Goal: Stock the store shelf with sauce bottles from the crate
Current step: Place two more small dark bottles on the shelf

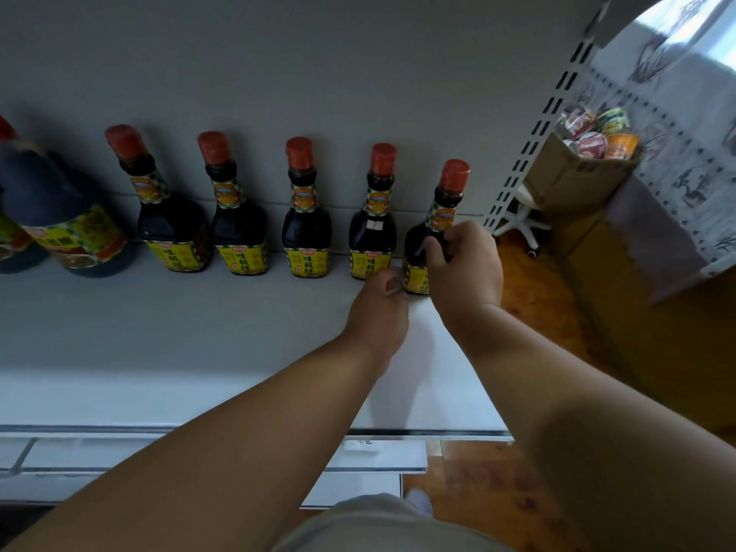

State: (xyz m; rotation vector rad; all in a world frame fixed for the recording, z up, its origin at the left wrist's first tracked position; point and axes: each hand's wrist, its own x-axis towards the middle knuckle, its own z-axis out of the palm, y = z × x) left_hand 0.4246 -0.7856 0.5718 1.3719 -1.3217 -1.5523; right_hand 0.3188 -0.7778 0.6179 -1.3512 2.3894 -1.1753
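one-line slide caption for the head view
Right hand grips the rightmost sauce bottle in the shelf row; left hand curled at its base.

Grey back wall (318, 53), wooden floor (537, 280), white stool (521, 217).

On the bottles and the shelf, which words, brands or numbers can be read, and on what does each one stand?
"味极鲜": on the yellow body label of the small sauce bottles.
"180": on the neck label of those bottles.
Red brand mark above the yellow label: too small to read.
Label on the big bottle at far left: blurred.
Tag on the shelf edge: unreadable.
Cups in the cardboard box: print too small.
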